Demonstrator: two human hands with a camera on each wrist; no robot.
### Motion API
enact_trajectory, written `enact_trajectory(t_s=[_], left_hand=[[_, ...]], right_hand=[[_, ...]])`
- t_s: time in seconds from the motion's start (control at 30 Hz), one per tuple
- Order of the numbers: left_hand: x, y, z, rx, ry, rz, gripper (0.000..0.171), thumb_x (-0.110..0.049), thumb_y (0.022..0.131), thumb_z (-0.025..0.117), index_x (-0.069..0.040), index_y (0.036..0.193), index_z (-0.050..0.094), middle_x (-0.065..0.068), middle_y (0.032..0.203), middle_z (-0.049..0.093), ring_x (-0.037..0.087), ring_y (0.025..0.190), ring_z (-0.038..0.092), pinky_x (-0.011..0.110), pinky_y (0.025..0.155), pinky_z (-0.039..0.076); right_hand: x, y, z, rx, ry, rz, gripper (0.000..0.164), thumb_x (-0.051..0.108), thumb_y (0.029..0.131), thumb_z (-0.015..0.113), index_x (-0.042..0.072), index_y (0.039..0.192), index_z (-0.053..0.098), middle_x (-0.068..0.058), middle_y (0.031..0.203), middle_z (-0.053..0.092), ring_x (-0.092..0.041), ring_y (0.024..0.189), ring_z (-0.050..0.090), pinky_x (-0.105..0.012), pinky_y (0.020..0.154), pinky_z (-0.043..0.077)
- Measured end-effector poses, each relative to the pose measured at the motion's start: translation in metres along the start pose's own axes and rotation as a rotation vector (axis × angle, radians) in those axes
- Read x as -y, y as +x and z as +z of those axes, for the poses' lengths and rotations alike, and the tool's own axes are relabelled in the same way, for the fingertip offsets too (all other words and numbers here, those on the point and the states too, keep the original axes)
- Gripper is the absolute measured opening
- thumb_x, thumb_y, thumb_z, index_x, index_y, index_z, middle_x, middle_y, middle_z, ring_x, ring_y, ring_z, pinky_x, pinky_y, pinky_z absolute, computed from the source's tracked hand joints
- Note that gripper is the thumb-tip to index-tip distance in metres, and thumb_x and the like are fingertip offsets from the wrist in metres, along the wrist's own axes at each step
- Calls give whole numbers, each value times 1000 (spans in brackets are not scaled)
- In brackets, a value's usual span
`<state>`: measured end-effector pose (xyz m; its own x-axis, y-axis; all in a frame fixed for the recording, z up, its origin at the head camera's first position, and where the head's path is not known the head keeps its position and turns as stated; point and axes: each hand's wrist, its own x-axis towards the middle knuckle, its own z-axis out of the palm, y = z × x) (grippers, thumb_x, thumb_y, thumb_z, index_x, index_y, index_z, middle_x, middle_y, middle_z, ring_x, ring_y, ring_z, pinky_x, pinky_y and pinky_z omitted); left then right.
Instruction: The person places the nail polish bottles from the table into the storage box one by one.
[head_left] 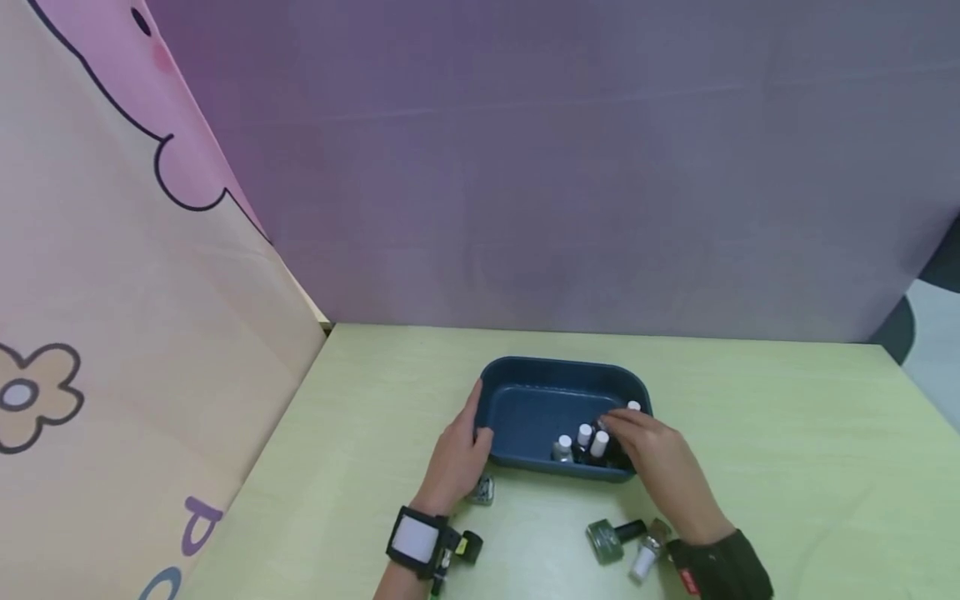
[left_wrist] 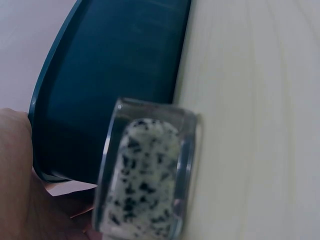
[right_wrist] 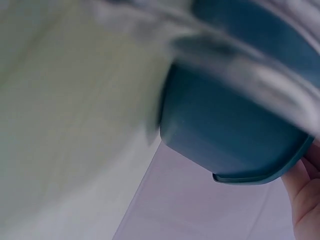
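A dark blue tray (head_left: 517, 417) sits on the table, several small nail polish bottles with white caps (head_left: 585, 433) standing along its front right part. My left hand (head_left: 457, 450) holds the tray's left front corner, thumb at the front and fingers along the side. Over the tray's right side, my right hand (head_left: 652, 450) pinches a nail polish bottle (head_left: 600, 424), mostly hidden by the fingers. Just below my left hand lies a clear bottle with black-speckled white polish (left_wrist: 145, 175). A green bottle with a black cap (head_left: 606, 540) and a white-capped bottle (head_left: 647, 560) lie near my right wrist.
The pale wooden table (head_left: 787, 442) runs back to a purple-grey cloth wall (head_left: 570, 183). A printed cloth panel (head_left: 150, 333) bounds the left side. Blurred shapes cover the upper part of the right wrist view.
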<state>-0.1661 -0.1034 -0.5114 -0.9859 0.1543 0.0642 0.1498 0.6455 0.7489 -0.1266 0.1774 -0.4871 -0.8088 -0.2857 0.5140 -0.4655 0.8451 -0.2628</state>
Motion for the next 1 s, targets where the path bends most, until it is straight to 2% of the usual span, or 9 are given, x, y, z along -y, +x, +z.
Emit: enact_trajectory(t_s=[0.13, 0.2, 0.27, 0.33, 0.4, 0.47, 0.63, 0.83, 1.0], left_hand=[[-1, -1, -1, -2, 3, 0, 70, -21, 101, 45, -40, 158, 9, 6, 88, 52, 8, 49, 32, 28, 55, 37], [-1, -1, -1, -6, 8, 3, 70, -21, 101, 45, -39, 158, 9, 5, 83, 48, 8, 49, 32, 27, 55, 37], [-1, -1, -1, -9, 8, 11, 70, -20, 101, 45, -38, 159, 10, 4, 90, 52, 8, 49, 33, 27, 55, 36], [-2, -1, -1, -11, 8, 15, 71, -20, 101, 45, -38, 159, 10, 5, 106, 58, 8, 50, 33, 28, 55, 37], [-2, -1, 0, -12, 6, 18, 70, -20, 101, 45, -37, 159, 10, 6, 124, 57, 9, 51, 34, 28, 56, 37], [-2, -1, 0, -13, 5, 20, 70, -19, 101, 45, -37, 159, 10, 7, 130, 54, 9, 51, 34, 28, 56, 37], [-3, -1, 0, -8, 0, 17, 71, -19, 101, 45, -37, 159, 9, 9, 109, 58, 9, 49, 34, 28, 55, 36], [-3, -2, 0, -14, 12, 12, 71, -19, 100, 46, -37, 159, 9, 4, 80, 46, 9, 49, 33, 27, 53, 36], [-2, -2, 0, -9, 3, 1, 71, -20, 101, 45, -39, 159, 8, 3, 83, 48, 10, 49, 34, 28, 54, 36]], right_hand=[[0, 0, 0, 13, -5, -4, 31, -7, 79, 74, 3, 109, 74, -12, 111, 71, -29, 101, 69, -39, 82, 56], [0, 0, 0, 16, -7, -2, 31, -7, 80, 74, 3, 109, 74, -12, 111, 71, -29, 101, 69, -38, 82, 56], [0, 1, 0, 19, -7, 2, 31, -7, 80, 74, 3, 109, 74, -12, 111, 70, -29, 101, 69, -38, 82, 56], [0, 1, -1, 19, -10, 5, 30, -6, 81, 73, 3, 109, 75, -12, 111, 70, -29, 101, 69, -38, 82, 56], [1, 1, -2, 16, -13, 9, 30, -6, 80, 73, 3, 109, 74, -12, 112, 70, -29, 101, 69, -39, 82, 56], [1, 1, -4, 13, -13, 15, 31, -6, 80, 74, 3, 109, 74, -12, 112, 70, -29, 100, 69, -39, 82, 56], [3, 1, -8, 14, -5, 30, 32, -7, 79, 75, 3, 109, 74, -12, 111, 70, -30, 100, 69, -40, 83, 56], [3, 0, -11, -21, -2, 27, 31, -7, 77, 77, 0, 107, 74, -14, 109, 71, -30, 100, 69, -40, 83, 56], [3, -1, -16, -53, 12, 10, 31, -8, 75, 77, 0, 105, 74, -14, 108, 72, -31, 101, 69, -40, 83, 56]])
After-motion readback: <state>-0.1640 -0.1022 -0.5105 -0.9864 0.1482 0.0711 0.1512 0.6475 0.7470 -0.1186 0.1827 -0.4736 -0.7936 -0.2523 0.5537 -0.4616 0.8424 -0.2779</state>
